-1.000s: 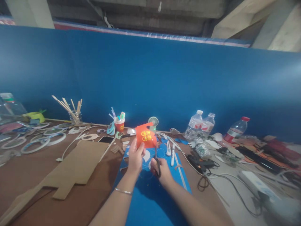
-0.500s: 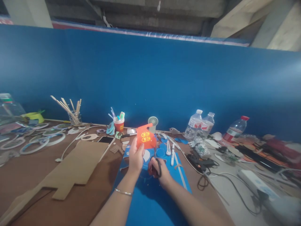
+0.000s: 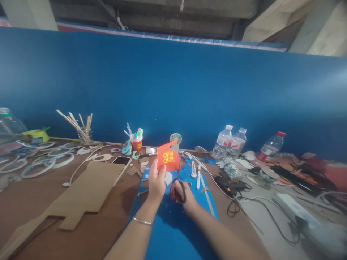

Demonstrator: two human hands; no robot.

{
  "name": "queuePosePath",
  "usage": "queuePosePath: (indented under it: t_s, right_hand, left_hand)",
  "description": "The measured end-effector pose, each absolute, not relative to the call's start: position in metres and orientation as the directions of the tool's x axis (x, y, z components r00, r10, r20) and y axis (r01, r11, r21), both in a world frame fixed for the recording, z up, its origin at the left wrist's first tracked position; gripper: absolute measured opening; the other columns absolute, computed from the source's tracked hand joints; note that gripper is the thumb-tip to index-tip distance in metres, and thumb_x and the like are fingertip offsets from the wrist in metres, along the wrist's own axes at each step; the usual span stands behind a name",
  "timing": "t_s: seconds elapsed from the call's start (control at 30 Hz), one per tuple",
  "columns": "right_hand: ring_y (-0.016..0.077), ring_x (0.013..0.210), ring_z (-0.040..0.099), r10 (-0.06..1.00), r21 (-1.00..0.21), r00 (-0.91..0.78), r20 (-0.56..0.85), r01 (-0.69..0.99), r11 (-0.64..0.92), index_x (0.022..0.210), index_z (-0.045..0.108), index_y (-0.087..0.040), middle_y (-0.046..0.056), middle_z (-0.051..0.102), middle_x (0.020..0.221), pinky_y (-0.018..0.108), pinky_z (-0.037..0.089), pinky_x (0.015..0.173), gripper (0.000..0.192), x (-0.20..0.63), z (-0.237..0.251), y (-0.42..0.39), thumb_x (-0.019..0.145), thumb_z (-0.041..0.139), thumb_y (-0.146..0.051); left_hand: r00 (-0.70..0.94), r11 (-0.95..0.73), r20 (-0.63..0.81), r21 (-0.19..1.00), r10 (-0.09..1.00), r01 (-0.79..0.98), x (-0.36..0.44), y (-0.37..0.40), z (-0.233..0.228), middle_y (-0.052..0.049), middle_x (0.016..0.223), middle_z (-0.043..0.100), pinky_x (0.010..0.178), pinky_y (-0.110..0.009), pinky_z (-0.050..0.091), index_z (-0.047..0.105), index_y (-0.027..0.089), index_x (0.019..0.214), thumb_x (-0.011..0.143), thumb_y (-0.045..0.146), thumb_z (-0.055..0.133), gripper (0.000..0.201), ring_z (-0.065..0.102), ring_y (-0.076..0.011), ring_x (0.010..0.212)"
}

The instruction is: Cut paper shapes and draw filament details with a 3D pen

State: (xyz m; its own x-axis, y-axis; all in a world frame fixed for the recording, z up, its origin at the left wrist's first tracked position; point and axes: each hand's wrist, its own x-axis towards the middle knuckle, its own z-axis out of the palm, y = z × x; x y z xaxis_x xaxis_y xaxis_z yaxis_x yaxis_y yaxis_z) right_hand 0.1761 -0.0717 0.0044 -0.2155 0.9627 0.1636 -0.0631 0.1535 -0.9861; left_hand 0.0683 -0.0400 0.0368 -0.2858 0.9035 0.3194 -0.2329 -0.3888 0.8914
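**Inspector:** Head view, item in hand: one orange-red paper piece (image 3: 168,157), roughly square, with yellow printed characters in two rows and a notch cut at its upper right corner. Condition flat, held upright above the table.

**Clerk:** Who holds it?

**Inspector:** The left hand (image 3: 156,181) is clamped on its lower left edge, thumb in front. The right hand (image 3: 182,195) is closed through the dark loops of one pair of scissors (image 3: 180,184); the blades rise to the paper's lower right edge. Whether the blades are parted cannot be told. The two hands sit close together, just apart, with the paper above and between them.

**Clerk:** Beneath the hands?

**Inspector:** One blue sheet (image 3: 173,224) on the brown table (image 3: 35,202), with cut blue circles (image 3: 185,174) just beyond the right hand.

**Clerk:** Count the rest.

**Inspector:** Right of the right hand: two white pens (image 3: 198,176), then three plastic bottles (image 3: 222,142), one red-capped, and a black glue gun (image 3: 230,184) with cable. Beyond the left hand: one red cup (image 3: 136,142) of pens, one small fan (image 3: 175,138), one phone (image 3: 121,160). Left of the left hand: one cardboard cut-out (image 3: 86,187), one jar of wooden sticks (image 3: 81,126), several rings (image 3: 40,164), not countable. One bracelet (image 3: 142,221) on the left wrist.
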Motion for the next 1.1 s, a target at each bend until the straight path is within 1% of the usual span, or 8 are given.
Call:
queuePosePath:
  t_s: [0.13, 0.27, 0.43, 0.6, 0.77, 0.93, 1.1]
  right_hand:
    - [0.0075, 0.040, 0.035, 0.958, -0.983, -0.219, 0.183, -0.044, 0.178, 0.057, 0.051, -0.015, -0.001, 0.044, 0.046, 0.021, 0.025, 0.039, 0.056, 0.177, 0.004, -0.071, 0.077, 0.041, -0.066]
    - [0.0077, 0.041, 0.036, 0.957, -0.981, -0.215, 0.196, -0.032, 0.193, 0.058, 0.051, -0.015, -0.001, 0.045, 0.048, 0.021, 0.025, 0.040, 0.056, 0.178, 0.005, -0.070, 0.077, 0.040, -0.066]
    - [0.0080, 0.042, 0.036, 0.960, -0.980, -0.195, 0.201, -0.027, 0.199, 0.060, 0.052, -0.015, -0.001, 0.045, 0.048, 0.021, 0.025, 0.040, 0.055, 0.177, 0.006, -0.071, 0.078, 0.039, -0.066]
    - [0.0075, 0.042, 0.034, 0.961, -0.978, -0.184, 0.208, -0.021, 0.207, 0.060, 0.051, -0.015, 0.000, 0.047, 0.050, 0.021, 0.024, 0.040, 0.055, 0.178, 0.007, -0.072, 0.078, 0.039, -0.065]
    - [0.0074, 0.041, 0.033, 0.957, -0.976, -0.193, 0.215, -0.004, 0.218, 0.053, 0.049, -0.015, -0.001, 0.042, 0.046, 0.021, 0.023, 0.040, 0.055, 0.180, 0.008, -0.071, 0.079, 0.039, -0.063]
    - [0.0073, 0.040, 0.033, 0.957, -0.975, -0.193, 0.215, 0.014, 0.222, 0.051, 0.047, -0.016, -0.001, 0.042, 0.045, 0.021, 0.023, 0.040, 0.056, 0.181, 0.006, -0.069, 0.079, 0.039, -0.064]
    - [0.0070, 0.040, 0.032, 0.958, -0.977, -0.201, 0.203, 0.023, 0.212, 0.049, 0.043, -0.017, -0.002, 0.041, 0.045, 0.021, 0.023, 0.040, 0.056, 0.181, 0.006, -0.068, 0.079, 0.039, -0.065]
  left_hand:
    - [-0.258, -0.384, 0.319, 0.884, 0.912, -0.265, 0.067, -0.039, 0.041, -0.005, 0.095, 0.059, 0.052, -0.022, 0.045, 0.052, 0.020, 0.117, 0.075, 0.034, 0.059, 0.044, 0.056, -0.0122, 0.066]
    - [-0.209, -0.361, 0.308, 0.880, 0.928, -0.308, 0.069, -0.042, 0.044, -0.004, 0.092, 0.059, 0.051, -0.020, 0.043, 0.049, 0.022, 0.118, 0.076, 0.033, 0.058, 0.044, 0.052, -0.0093, 0.060]
    - [-0.186, -0.329, 0.281, 0.884, 0.942, -0.333, 0.070, -0.047, 0.048, 0.000, 0.077, 0.055, 0.046, -0.018, 0.036, 0.049, 0.022, 0.116, 0.076, 0.031, 0.057, 0.041, 0.044, -0.0069, 0.051]
    - [-0.155, -0.338, 0.302, 0.872, 0.941, -0.353, 0.070, -0.047, 0.049, 0.003, 0.065, 0.049, 0.042, -0.018, 0.029, 0.050, 0.023, 0.112, 0.076, 0.032, 0.057, 0.038, 0.037, -0.0066, 0.045]
    - [-0.136, -0.357, 0.330, 0.862, 0.934, -0.360, 0.070, -0.045, 0.047, 0.004, 0.062, 0.045, 0.042, -0.018, 0.025, 0.051, 0.023, 0.110, 0.078, 0.031, 0.056, 0.033, 0.033, -0.0052, 0.044]
    - [-0.143, -0.363, 0.334, 0.858, 0.932, -0.363, 0.069, -0.044, 0.047, 0.006, 0.058, 0.040, 0.041, -0.018, 0.023, 0.050, 0.024, 0.111, 0.079, 0.031, 0.056, 0.033, 0.030, -0.0049, 0.042]
    - [-0.135, -0.354, 0.328, 0.862, 0.935, -0.363, 0.068, -0.044, 0.049, 0.005, 0.063, 0.045, 0.041, -0.019, 0.026, 0.049, 0.023, 0.113, 0.077, 0.031, 0.058, 0.038, 0.034, -0.0058, 0.043]
